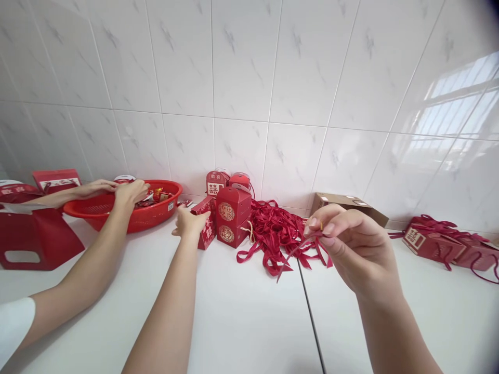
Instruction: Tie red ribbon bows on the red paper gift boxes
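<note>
My left hand (189, 222) reaches forward and is closed round a narrow red patterned box (206, 228) standing on the table. Right beside that box is a red gift box (234, 215) with round gold emblems and a cord at its side. In the foreground, my right hand (353, 246) is raised above the table, thumb and fingers pinching a thin red ribbon (287, 259) whose tail hangs down. A small yellowish bit shows at the fingertips. Behind the ribbon lies a tangled pile of dark red ribbons (273, 228).
A co-worker's hands (128, 192) work over a red plastic basket (163, 218) holding wrapped sweets. Red boxes (39, 239) stand at far left. More boxes (216, 182) stand by the tiled wall. An open cardboard box (351, 202) and ribbon-tied red boxes (436, 244) are on the right.
</note>
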Tool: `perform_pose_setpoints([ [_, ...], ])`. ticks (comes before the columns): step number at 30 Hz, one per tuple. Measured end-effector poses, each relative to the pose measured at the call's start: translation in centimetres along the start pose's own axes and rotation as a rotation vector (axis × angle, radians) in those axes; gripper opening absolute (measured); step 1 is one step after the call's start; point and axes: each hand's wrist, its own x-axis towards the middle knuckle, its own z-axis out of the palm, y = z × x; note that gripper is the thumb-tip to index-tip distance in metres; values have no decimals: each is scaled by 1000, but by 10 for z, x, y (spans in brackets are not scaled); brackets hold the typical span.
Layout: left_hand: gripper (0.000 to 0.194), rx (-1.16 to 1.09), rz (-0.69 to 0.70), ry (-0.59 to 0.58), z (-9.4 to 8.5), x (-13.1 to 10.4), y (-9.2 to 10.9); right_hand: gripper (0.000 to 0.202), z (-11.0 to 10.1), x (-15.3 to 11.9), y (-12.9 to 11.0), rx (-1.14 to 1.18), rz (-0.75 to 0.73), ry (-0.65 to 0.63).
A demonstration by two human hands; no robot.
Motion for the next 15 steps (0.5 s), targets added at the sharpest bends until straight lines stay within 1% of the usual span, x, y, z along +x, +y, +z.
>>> perform_pose_setpoints([
  [1,32,18,2,-13,2,-1,-4,16,0,0,0,-7,0,5],
  [3,27,73,-5,-21,3,-3,-7,15,-1,0,0,-13,1,18],
  [4,26,101,-5,-15,3,-3,-4,15,-2,0,0,-14,1,25],
  [6,22,133,29,4,-2,-2,9,15,-3,0,-1,-11,-8,36],
  [8,15,127,111,3,-12,-1,30,17,-4,0,-2,0,-20,45],
  [10,16,92,215,-39,-26,-3,55,18,-4,0,-3,9,-22,51],
  [12,21,21,319,-120,-41,-11,82,18,-3,0,-3,7,-12,56],
  [14,23,-156,440,-245,-55,-27,107,16,-1,0,-2,-15,-1,66],
  [15,22,-232,476,-279,-59,-38,118,15,1,1,-1,-37,3,79],
])
